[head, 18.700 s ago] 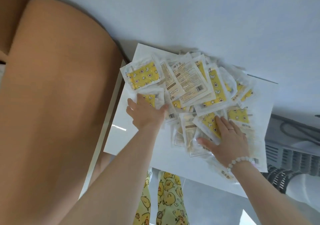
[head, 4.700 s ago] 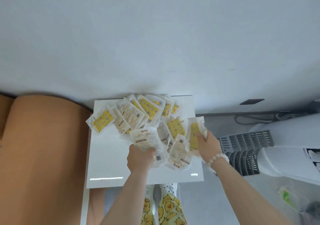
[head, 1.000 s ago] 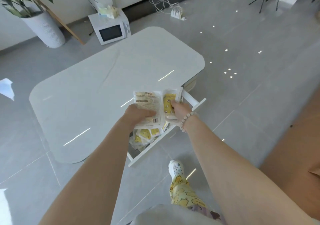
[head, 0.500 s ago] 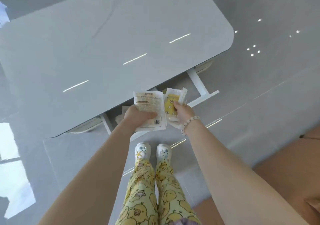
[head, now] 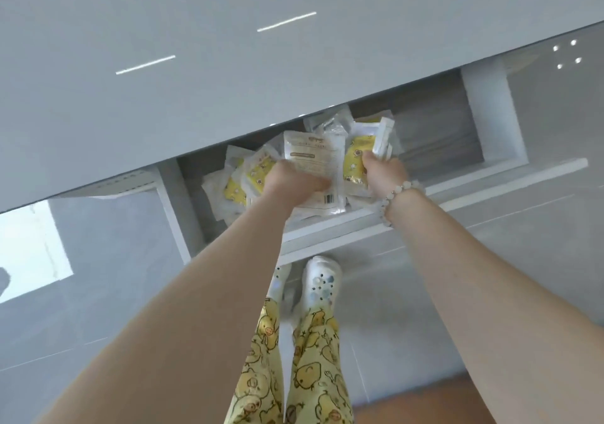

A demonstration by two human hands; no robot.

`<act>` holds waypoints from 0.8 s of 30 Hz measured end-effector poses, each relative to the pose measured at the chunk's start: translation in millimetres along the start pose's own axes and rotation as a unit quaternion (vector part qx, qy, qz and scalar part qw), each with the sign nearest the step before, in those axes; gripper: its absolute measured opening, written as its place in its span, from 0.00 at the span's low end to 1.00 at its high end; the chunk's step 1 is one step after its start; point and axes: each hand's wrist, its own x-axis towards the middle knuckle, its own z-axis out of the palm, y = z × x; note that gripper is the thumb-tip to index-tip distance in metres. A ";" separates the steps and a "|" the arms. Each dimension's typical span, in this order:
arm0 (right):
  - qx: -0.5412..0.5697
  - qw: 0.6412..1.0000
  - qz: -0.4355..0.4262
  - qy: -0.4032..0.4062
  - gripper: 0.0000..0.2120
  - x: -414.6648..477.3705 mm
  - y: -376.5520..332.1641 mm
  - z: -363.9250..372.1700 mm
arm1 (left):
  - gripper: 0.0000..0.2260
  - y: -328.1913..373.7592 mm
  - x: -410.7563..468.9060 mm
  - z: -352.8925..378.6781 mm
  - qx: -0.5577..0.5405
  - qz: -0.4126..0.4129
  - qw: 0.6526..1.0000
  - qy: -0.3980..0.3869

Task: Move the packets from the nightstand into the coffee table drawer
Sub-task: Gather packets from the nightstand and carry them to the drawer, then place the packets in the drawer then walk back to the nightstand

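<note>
- We have both hands over the open drawer, which is pulled out from under the table. We judge the step in hand to be setting down what we carry.
- Our left hand is curled tight round a stack of packets. The top one is white, with a barcode at its near corner.
- Our right hand grips a second bunch, with yellow print showing and white edges standing up above the fingers.
- Both loads sit inside the drawer's outline, just beyond its front rail. We cannot tell whether they touch what lies below.
- A pile already lies in the left part of the drawer, while the right part shows bare bottom. We would carry the right hand's bunch toward that bare side so the heap stays low.
- We should lower each load right down before letting go. These wrappers look slippery, and if dropped from a height some could slide over the rail onto the floor.
- The table edge overhangs the back of the drawer. We should lay the packets flat rather than on end, so nothing catches there when the drawer is pushed in.
- We would release one hand at a time, then press the heap flat with an open palm.
- The bracelet on our right wrist hangs close to the rail. We should lift that hand straight up so it does not snag.
</note>
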 end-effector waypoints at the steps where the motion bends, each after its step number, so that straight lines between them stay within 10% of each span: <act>1: -0.012 1.000 -0.005 -0.001 0.21 13.2 1.5 8.7 | 0.23 -1.8 14.0 0.6 0.003 -0.001 1.000 0.011; 15: -0.208 0.964 -0.121 0.117 0.22 66.4 23.2 67.2 | 0.28 -28.5 70.3 18.5 0.029 -0.014 0.990 0.139; 24: -0.339 0.912 -0.136 0.188 0.24 34.3 15.8 48.4 | 0.36 -15.7 44.9 -6.3 0.276 -0.009 0.951 0.142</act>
